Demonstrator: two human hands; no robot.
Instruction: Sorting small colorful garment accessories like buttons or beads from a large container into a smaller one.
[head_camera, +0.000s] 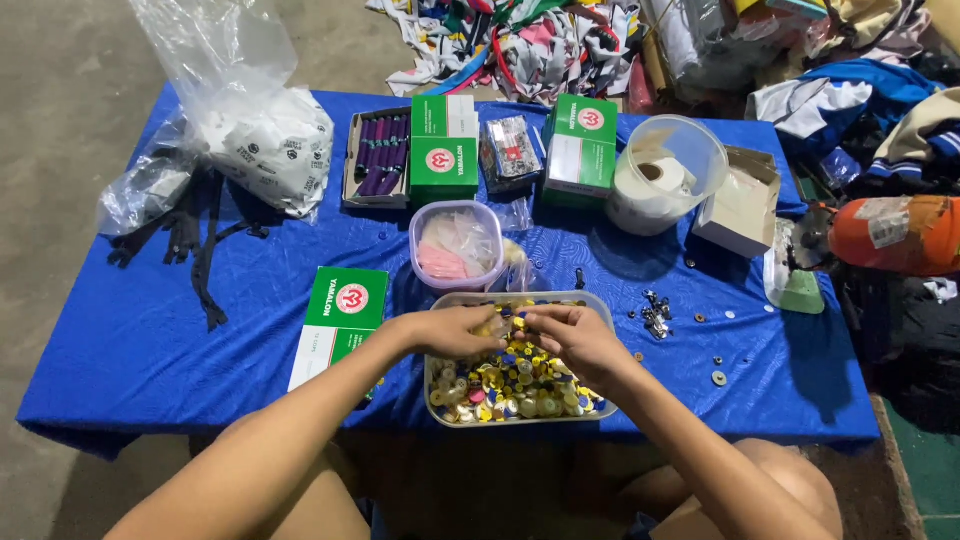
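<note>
A clear rectangular tray full of yellow, blue and white buttons sits at the near edge of a blue cloth-covered table. My left hand and my right hand hover over the tray, fingertips meeting above the buttons. Both hands have fingers pinched together; something small seems held between them, but it is too small to tell what.
Behind the tray stands a lidded tub with pink pieces. Green-and-white boxes, a box of purple spools, a clear bucket, plastic bags, black zippers and loose metal bits lie around. Fabric piles lie behind.
</note>
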